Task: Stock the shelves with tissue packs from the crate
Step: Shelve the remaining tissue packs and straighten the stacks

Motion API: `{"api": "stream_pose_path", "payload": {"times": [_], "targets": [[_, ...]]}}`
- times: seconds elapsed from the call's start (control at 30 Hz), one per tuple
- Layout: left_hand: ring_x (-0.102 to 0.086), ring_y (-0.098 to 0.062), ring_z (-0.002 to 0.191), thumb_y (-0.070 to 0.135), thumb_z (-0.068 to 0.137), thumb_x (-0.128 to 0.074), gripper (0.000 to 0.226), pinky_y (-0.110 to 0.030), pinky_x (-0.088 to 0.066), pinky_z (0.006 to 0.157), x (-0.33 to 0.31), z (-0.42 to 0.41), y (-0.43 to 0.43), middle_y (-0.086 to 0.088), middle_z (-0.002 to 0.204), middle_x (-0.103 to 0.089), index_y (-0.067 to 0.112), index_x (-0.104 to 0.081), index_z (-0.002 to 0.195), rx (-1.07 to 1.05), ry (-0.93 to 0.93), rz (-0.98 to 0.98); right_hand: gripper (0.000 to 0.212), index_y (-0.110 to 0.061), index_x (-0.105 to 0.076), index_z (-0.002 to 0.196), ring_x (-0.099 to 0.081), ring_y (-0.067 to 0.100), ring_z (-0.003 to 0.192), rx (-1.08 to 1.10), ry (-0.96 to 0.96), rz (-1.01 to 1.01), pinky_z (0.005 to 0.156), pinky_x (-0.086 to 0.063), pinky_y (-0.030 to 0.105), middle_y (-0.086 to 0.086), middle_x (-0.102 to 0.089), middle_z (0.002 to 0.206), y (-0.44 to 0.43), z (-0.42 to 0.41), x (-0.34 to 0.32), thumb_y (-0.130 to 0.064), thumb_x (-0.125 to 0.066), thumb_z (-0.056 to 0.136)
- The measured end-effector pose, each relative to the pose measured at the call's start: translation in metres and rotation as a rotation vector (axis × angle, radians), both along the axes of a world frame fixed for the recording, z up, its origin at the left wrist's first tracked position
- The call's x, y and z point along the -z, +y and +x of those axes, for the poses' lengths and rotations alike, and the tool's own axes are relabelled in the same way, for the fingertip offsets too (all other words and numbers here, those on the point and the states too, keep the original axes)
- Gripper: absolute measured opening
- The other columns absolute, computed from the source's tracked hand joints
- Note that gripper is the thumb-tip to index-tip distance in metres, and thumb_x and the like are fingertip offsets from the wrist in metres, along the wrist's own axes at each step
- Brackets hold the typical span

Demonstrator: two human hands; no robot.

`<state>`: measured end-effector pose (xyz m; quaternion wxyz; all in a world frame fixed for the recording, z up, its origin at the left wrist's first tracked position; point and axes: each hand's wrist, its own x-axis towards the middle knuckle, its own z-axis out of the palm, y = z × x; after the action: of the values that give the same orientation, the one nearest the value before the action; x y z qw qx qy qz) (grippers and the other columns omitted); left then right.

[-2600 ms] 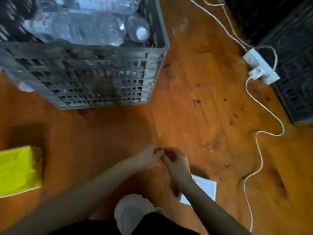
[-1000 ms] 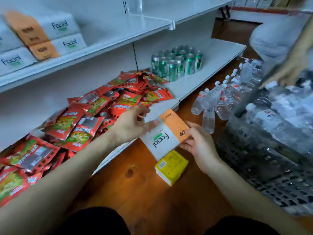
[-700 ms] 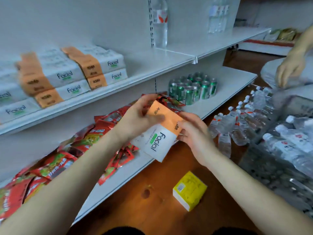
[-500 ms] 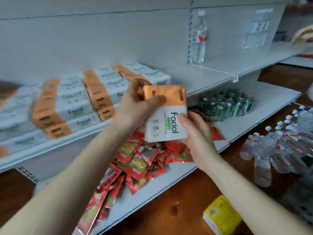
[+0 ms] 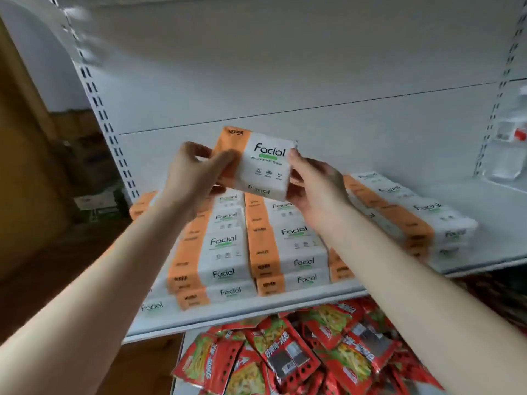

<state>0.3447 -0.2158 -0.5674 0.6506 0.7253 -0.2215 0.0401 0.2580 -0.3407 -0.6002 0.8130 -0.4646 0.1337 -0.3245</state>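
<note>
Grips tissue pack at both ends: left hand curled round orange end, right hand round white end. Holds it tilted, in air above stacked packs filling left end of shelf. Below shelf front edge: heaped red snack packets.

One head-worn wide-angle view only, close in, facing forward at the shelf, lower shelf toward 6 o'clock.
</note>
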Motion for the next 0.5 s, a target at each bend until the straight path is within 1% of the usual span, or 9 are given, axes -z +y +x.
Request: {"api": "stream_pose_path", "payload": {"times": [0.03, 0.07, 0.13, 0.2, 0.27, 0.3, 0.37, 0.43, 0.5], "targets": [[-0.057, -0.013, 0.061, 0.023, 0.084, -0.066, 0.022, -0.029, -0.054, 0.061, -0.002, 0.012, 0.004, -0.004, 0.074, -0.057, 0.018, -0.046, 0.077, -0.005, 0.022, 0.035, 0.013, -0.008, -0.058, 0.083, -0.063, 0.026, 0.071, -0.039, 0.053, -0.050, 0.074, -0.052, 0.039, 0.015, -0.063, 0.094, 0.003, 0.013, -0.005, -0.019, -0.062, 0.088], [-0.057, -0.012, 0.061, 0.023, 0.086, -0.064, 0.021, -0.028, -0.053, 0.064, -0.004, 0.025, 0.009, -0.006, 0.075, -0.057, 0.016, -0.048, 0.076, 0.015, 0.046, 0.075, 0.013, -0.012, -0.057, 0.078, -0.061, 0.027, 0.073, -0.078, 0.122, -0.100, 0.071, -0.051, 0.036, 0.013, -0.061, 0.091, 0.005, 0.026, -0.009, -0.018, -0.061, 0.088], [-0.060, -0.015, 0.070, 0.021, 0.085, -0.067, 0.016, -0.029, -0.053, 0.074, -0.001, 0.047, 0.019, -0.010, 0.082, -0.061, 0.010, -0.055, 0.082, 0.086, 0.068, 0.179, 0.012, -0.015, -0.056, 0.076, -0.058, 0.025, 0.076, -0.124, 0.221, -0.184, 0.067, -0.050, 0.034, 0.010, -0.060, 0.086, 0.008, 0.045, -0.013, -0.012, -0.060, 0.087], [-0.062, -0.025, 0.086, 0.018, 0.077, -0.075, 0.026, -0.035, -0.050, 0.083, 0.006, 0.068, 0.027, -0.014, 0.094, -0.065, 0.004, -0.062, 0.095, 0.047, -0.065, 0.389, 0.016, -0.012, -0.055, 0.074, -0.058, 0.022, 0.073, -0.150, 0.242, -0.197, 0.071, -0.052, 0.035, 0.008, -0.058, 0.078, 0.005, 0.064, -0.015, -0.002, -0.057, 0.086], [-0.060, -0.030, 0.094, 0.019, 0.076, -0.076, 0.041, -0.037, -0.047, 0.085, 0.014, 0.084, 0.030, -0.012, 0.098, -0.063, 0.003, -0.060, 0.110, -0.045, -0.246, 0.606, 0.020, -0.010, -0.053, 0.071, -0.057, 0.018, 0.067, -0.158, 0.272, -0.222, 0.070, -0.053, 0.033, 0.008, -0.058, 0.075, 0.003, 0.081, -0.013, 0.003, -0.055, 0.085], [-0.060, -0.031, 0.096, 0.019, 0.077, -0.075, 0.049, -0.039, -0.049, 0.087, 0.018, 0.090, 0.030, -0.011, 0.100, -0.061, 0.005, -0.055, 0.119, -0.065, -0.287, 0.663, 0.021, -0.010, -0.053, 0.070, -0.057, 0.018, 0.066, -0.159, 0.299, -0.252, 0.071, -0.053, 0.034, 0.009, -0.058, 0.076, 0.003, 0.089, -0.011, 0.004, -0.055, 0.085], [-0.059, -0.032, 0.098, 0.017, 0.080, -0.071, 0.053, -0.041, -0.049, 0.087, 0.027, 0.101, 0.029, -0.013, 0.108, -0.061, 0.009, -0.050, 0.128, -0.080, -0.328, 0.737, 0.023, -0.011, -0.052, 0.069, -0.060, 0.022, 0.072, -0.162, 0.353, -0.310, 0.083, -0.052, 0.041, 0.015, -0.062, 0.087, 0.004, 0.105, -0.005, 0.004, -0.054, 0.085], [-0.059, -0.029, 0.097, 0.018, 0.084, -0.067, 0.046, -0.036, -0.049, 0.080, 0.034, 0.108, 0.028, -0.013, 0.115, -0.063, 0.011, -0.052, 0.126, -0.127, -0.386, 0.835, 0.021, -0.012, -0.053, 0.069, -0.063, 0.029, 0.089, -0.150, 0.421, -0.386, 0.092, -0.049, 0.047, 0.023, -0.065, 0.103, 0.005, 0.119, 0.002, 0.002, -0.054, 0.085], [-0.059, -0.026, 0.098, 0.023, 0.087, -0.064, 0.038, -0.031, -0.045, 0.075, 0.039, 0.113, 0.027, -0.008, 0.113, -0.065, 0.013, -0.055, 0.123, -0.177, -0.475, 0.954, 0.013, -0.009, -0.058, 0.075, -0.063, 0.034, 0.102, -0.133, 0.480, -0.467, 0.095, -0.049, 0.048, 0.023, -0.064, 0.111, 0.003, 0.132, 0.011, -0.001, -0.054, 0.084]]}}
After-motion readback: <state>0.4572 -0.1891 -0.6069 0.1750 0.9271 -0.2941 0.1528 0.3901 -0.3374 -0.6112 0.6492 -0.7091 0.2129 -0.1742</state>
